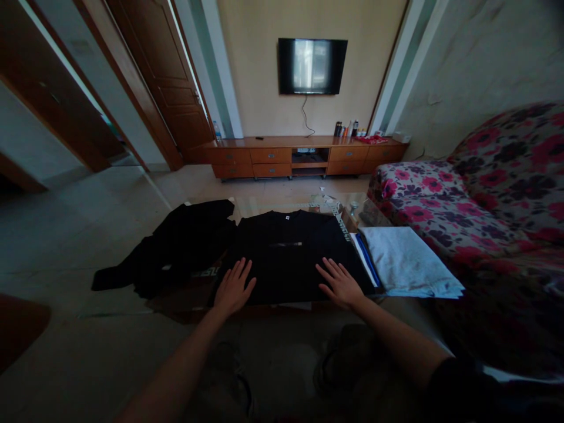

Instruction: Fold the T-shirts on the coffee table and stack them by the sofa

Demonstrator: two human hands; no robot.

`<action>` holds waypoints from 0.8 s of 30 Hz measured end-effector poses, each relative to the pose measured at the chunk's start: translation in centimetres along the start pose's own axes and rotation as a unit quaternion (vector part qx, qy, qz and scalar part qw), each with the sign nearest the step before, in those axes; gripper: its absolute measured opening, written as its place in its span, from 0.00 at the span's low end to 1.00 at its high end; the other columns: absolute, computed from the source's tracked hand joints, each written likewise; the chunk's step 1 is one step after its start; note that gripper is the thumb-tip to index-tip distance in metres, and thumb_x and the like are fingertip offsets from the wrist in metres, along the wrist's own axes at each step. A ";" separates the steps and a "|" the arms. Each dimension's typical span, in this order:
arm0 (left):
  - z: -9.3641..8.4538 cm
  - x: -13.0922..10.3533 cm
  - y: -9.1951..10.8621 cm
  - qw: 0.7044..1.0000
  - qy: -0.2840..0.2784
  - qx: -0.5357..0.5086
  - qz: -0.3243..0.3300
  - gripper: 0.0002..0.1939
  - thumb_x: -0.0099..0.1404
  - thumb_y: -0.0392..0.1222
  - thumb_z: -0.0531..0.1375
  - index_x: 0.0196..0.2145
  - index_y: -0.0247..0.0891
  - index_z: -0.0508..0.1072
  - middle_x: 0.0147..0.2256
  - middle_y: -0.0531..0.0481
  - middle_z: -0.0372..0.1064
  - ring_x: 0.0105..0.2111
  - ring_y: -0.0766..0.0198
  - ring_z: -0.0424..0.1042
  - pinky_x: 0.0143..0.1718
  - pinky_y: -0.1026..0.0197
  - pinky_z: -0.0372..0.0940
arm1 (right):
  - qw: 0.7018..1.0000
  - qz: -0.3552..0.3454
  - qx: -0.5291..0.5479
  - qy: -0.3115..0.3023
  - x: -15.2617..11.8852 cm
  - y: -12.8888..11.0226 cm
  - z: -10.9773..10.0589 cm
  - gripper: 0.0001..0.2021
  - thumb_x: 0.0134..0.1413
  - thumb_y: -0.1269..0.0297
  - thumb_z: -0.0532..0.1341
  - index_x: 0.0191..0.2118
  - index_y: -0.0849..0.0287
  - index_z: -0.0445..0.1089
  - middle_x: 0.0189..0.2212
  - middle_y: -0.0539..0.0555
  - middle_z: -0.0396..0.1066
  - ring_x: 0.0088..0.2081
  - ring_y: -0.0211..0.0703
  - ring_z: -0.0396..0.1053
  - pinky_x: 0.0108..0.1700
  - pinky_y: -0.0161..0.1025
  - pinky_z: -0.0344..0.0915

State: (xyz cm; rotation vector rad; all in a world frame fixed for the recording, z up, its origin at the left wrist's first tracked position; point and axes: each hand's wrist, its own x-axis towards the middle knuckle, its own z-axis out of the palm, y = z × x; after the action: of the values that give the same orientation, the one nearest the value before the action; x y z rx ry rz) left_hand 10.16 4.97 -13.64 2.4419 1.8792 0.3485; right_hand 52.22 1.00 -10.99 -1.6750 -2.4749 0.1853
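Observation:
A black T-shirt (pixel 286 267) lies spread flat on the glass coffee table (pixel 247 202), its collar with a small white label at the far side and a small print across the chest. My left hand (pixel 234 286) rests on the shirt's near left part, fingers stretched out. Palm down on the near right part is my right hand (pixel 341 283), its fingers spread. Neither hand grips the cloth. Left of the shirt, a dark crumpled garment (pixel 180 241) hangs over the table's side. To the right sits a folded light-blue cloth (pixel 409 261) beside white and dark-blue folded pieces.
A floral-covered sofa (pixel 432 202) stands close on the right. Beyond the table is a low wooden TV cabinet (pixel 273 156) with bottles and cans on top, under a wall-mounted television (pixel 312 66). A brown door (pixel 163 76) is at the back left.

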 end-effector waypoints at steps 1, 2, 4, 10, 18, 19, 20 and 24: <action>-0.2 -0.2 -0.9 1.000 -0.003 0.001 -0.001 0.34 0.75 0.58 0.45 0.73 0.44 0.51 0.74 0.46 0.43 0.73 0.53 0.43 0.71 0.45 0.44 | 1.000 0.010 -0.005 -0.002 -0.4 1.2 -0.2 0.32 0.70 0.45 0.50 0.75 0.44 0.46 0.76 0.51 0.36 0.75 0.49 0.35 0.73 0.54 0.38; -0.3 -0.4 -1.8 1.000 -0.007 0.002 0.000 0.34 0.75 0.57 0.45 0.73 0.43 0.51 0.74 0.45 0.44 0.73 0.53 0.43 0.71 0.45 0.44 | 1.000 0.026 -0.009 -0.002 -0.7 2.2 -0.3 0.32 0.70 0.46 0.49 0.75 0.43 0.47 0.76 0.50 0.36 0.75 0.49 0.35 0.73 0.55 0.39; -0.6 -0.7 -3.1 1.000 -0.009 0.006 0.000 0.35 0.75 0.57 0.45 0.73 0.42 0.51 0.73 0.45 0.45 0.73 0.54 0.43 0.71 0.46 0.44 | 0.998 0.064 -0.014 0.004 -1.2 3.9 -0.3 0.32 0.71 0.47 0.48 0.75 0.47 0.46 0.76 0.52 0.36 0.75 0.50 0.35 0.72 0.54 0.41; -0.8 -0.9 -3.7 1.000 0.001 0.026 -0.016 0.38 0.74 0.60 0.45 0.72 0.34 0.53 0.73 0.38 0.47 0.73 0.49 0.46 0.70 0.45 0.45 | 0.994 0.102 -0.018 0.018 -1.1 5.0 0.1 0.35 0.69 0.44 0.50 0.75 0.51 0.47 0.76 0.57 0.39 0.75 0.54 0.38 0.72 0.54 0.44; -1.6 3.5 -1.2 0.998 0.035 0.038 -0.018 0.34 0.75 0.57 0.43 0.70 0.36 0.58 0.67 0.35 0.59 0.68 0.46 0.56 0.67 0.44 0.49 | 0.977 0.185 -0.025 0.100 3.7 5.9 -1.2 0.32 0.72 0.49 0.44 0.72 0.62 0.55 0.72 0.63 0.49 0.72 0.53 0.47 0.70 0.49 0.49; -1.4 4.2 -1.3 0.999 0.040 0.033 -0.011 0.34 0.75 0.57 0.44 0.70 0.36 0.58 0.68 0.36 0.57 0.69 0.48 0.54 0.69 0.46 0.48 | 0.975 0.192 -0.035 0.105 4.4 6.2 -1.0 0.33 0.72 0.49 0.45 0.73 0.63 0.52 0.74 0.63 0.45 0.73 0.53 0.43 0.71 0.50 0.46; -1.2 4.7 -1.6 0.999 0.043 0.030 -0.008 0.34 0.75 0.57 0.45 0.70 0.36 0.58 0.69 0.37 0.56 0.70 0.48 0.52 0.70 0.46 0.46 | 0.975 0.194 -0.042 0.102 5.0 6.6 -0.8 0.34 0.71 0.48 0.45 0.73 0.65 0.50 0.75 0.63 0.42 0.74 0.53 0.39 0.72 0.50 0.43; -0.1 5.9 -3.5 0.998 0.032 0.036 -0.034 0.38 0.72 0.63 0.48 0.71 0.37 0.57 0.71 0.39 0.51 0.72 0.46 0.45 0.70 0.44 0.44 | 0.979 0.193 -0.042 0.059 6.4 8.0 0.9 0.39 0.70 0.45 0.45 0.74 0.70 0.46 0.75 0.65 0.38 0.75 0.54 0.35 0.73 0.51 0.39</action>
State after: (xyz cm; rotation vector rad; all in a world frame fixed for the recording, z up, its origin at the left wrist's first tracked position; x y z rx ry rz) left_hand 8.18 11.53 -13.25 2.4326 2.0308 0.3666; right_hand 56.97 9.88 -13.03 -2.1213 -2.0803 0.0223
